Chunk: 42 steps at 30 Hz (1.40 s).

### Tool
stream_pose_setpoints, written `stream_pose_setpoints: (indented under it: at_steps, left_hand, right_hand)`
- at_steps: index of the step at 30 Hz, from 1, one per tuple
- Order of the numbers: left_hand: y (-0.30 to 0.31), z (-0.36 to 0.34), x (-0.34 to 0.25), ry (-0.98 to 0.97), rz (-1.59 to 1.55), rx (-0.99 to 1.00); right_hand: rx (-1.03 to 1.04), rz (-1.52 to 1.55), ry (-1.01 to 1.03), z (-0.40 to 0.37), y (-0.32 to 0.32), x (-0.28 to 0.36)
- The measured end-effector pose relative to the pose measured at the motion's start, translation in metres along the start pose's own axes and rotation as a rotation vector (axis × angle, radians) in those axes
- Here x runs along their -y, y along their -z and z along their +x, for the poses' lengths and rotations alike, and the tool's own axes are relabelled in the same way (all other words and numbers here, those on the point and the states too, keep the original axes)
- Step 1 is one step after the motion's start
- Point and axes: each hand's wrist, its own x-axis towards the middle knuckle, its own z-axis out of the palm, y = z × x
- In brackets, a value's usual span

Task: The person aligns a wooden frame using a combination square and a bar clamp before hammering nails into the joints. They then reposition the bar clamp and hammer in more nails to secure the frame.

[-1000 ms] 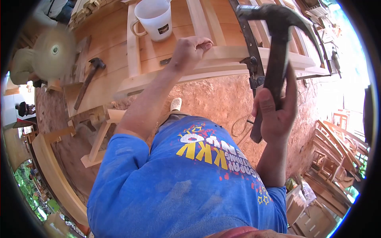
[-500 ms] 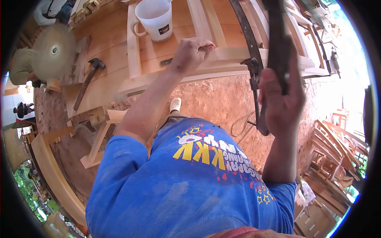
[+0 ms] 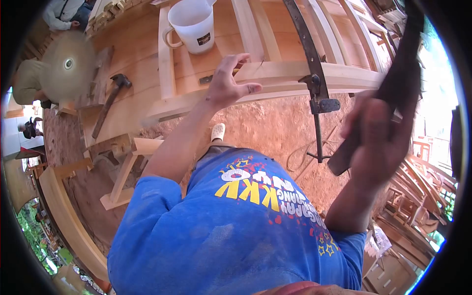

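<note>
My left hand [image 3: 228, 83] is over the near rail [image 3: 280, 73] of a pale wooden frame, thumb and fingers apart. Just right of its fingertips, a thin dark nail-like sliver [image 3: 262, 64] stands at the rail. Behind this hand lies a small dark metal piece [image 3: 205, 79], partly covered. My right hand [image 3: 383, 132] is raised at the right, wrapped around a long dark bar-shaped tool [image 3: 405, 59]; blur and the picture edge hide its far end. A metal bar clamp [image 3: 312, 81] grips the frame between my hands.
A white plastic pitcher [image 3: 191, 29] stands on the boards beyond my left hand. A hammer [image 3: 109, 103] lies at the left. A blurred round disc [image 3: 68, 64] fills the upper left, near another person [image 3: 61, 14]. Wooden pieces [image 3: 418, 187] are piled at the right.
My left hand has opened from a closed pinch and drawn slightly back from the rail. My right hand has swung right with the dark tool, uncovering more of the clamp.
</note>
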Motion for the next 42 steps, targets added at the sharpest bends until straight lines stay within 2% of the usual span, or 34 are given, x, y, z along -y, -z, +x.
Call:
stream_pose_setpoints:
  at_steps: [3, 4, 5, 7, 8, 9, 11, 13, 15, 17, 18, 20, 23, 24, 26, 28, 29, 31, 33, 34, 36, 37, 38, 39, 42]
  left_hand:
    - [-0.005, -0.015, 0.018, 0.061, -0.040, 0.022]
    - [-0.005, -0.014, 0.021, 0.076, -0.071, 0.035]
    - [-0.003, -0.013, 0.021, 0.060, -0.062, 0.045]
    - [-0.001, -0.013, 0.020, 0.030, -0.044, 0.071]
    - [-0.001, -0.020, 0.020, 0.032, -0.027, 0.062]
    - [-0.003, -0.027, 0.019, 0.032, -0.012, 0.060]
    - [0.000, -0.004, 0.019, 0.011, -0.007, 0.036]
    - [-0.001, -0.016, 0.012, 0.093, -0.049, 0.070]
    - [-0.003, -0.015, 0.019, 0.071, -0.036, 0.047]
    - [-0.004, -0.016, 0.020, 0.067, -0.033, 0.037]
    - [-0.004, -0.016, 0.019, 0.069, -0.034, 0.038]
    - [-0.004, -0.016, 0.019, 0.078, -0.052, 0.031]
    - [-0.006, -0.024, 0.023, 0.088, -0.068, 0.026]
    - [-0.007, -0.027, 0.027, 0.079, -0.052, 0.031]
    - [-0.003, -0.004, 0.027, 0.022, -0.027, 0.006]
    - [-0.004, -0.018, 0.022, 0.034, -0.019, 0.018]
    - [-0.004, -0.017, 0.022, 0.042, 0.002, 0.024]
    - [-0.004, -0.016, 0.020, 0.047, -0.029, 0.028]
    - [-0.001, -0.015, 0.018, 0.048, -0.046, 0.024]
    - [-0.001, -0.015, 0.015, 0.047, -0.047, 0.021]
    - [-0.001, -0.016, 0.016, 0.055, -0.046, 0.018]
    - [-0.002, -0.014, 0.018, 0.062, -0.043, 0.017]
    - [-0.002, -0.018, 0.018, 0.072, -0.040, 0.021]
    - [-0.003, -0.025, 0.016, 0.084, -0.041, 0.039]
    - [-0.002, -0.015, 0.017, 0.059, -0.041, 0.033]
  right_hand:
    - [0.004, 0.100, 0.203, 0.013, 0.007, 0.006]
    - [0.014, 0.028, 0.176, 0.008, 0.003, -0.005]
    - [0.088, -0.126, 0.000, -0.001, -0.005, -0.020]
    - [0.387, -0.392, -0.427, -0.004, -0.019, -0.043]
    - [0.561, -0.547, -0.454, -0.003, -0.020, -0.057]
    - [0.530, -0.495, -0.485, -0.008, -0.023, -0.062]
    - [0.349, -0.382, -0.356, 0.004, -0.027, -0.046]
    - [0.171, -0.213, -0.270, -0.001, -0.017, -0.016]
    - [0.018, -0.054, 0.007, 0.018, 0.003, 0.016]
    - [-0.126, -0.040, 0.278, 0.032, 0.009, 0.035]
    - [-0.130, -0.012, 0.357, 0.031, 0.010, 0.032]
    - [-0.030, -0.143, 0.206, 0.012, 0.003, -0.006]
    - [0.512, -0.575, -0.409, -0.012, -0.027, -0.060]
    - [0.523, -0.525, -0.505, -0.016, -0.031, -0.064]
    - [0.367, -0.493, -0.333, -0.016, -0.029, -0.053]
    - [0.210, -0.440, -0.213, -0.007, -0.025, -0.022]
    - [0.074, -0.393, -0.079, -0.003, -0.018, -0.014]
    - [-0.018, -0.198, 0.169, 0.012, 0.004, 0.014]
    - [-0.025, -0.009, 0.328, 0.017, 0.005, 0.024]
    - [-0.020, -0.015, 0.359, 0.010, 0.001, 0.015]
    - [0.101, -0.284, 0.149, -0.011, -0.009, -0.037]
    - [0.280, -0.451, -0.062, -0.017, -0.020, -0.054]
    - [0.531, -0.591, -0.501, -0.023, -0.033, -0.058]
    - [0.484, -0.553, -0.527, -0.032, -0.040, -0.072]
    - [0.312, -0.451, -0.246, -0.022, -0.037, -0.058]
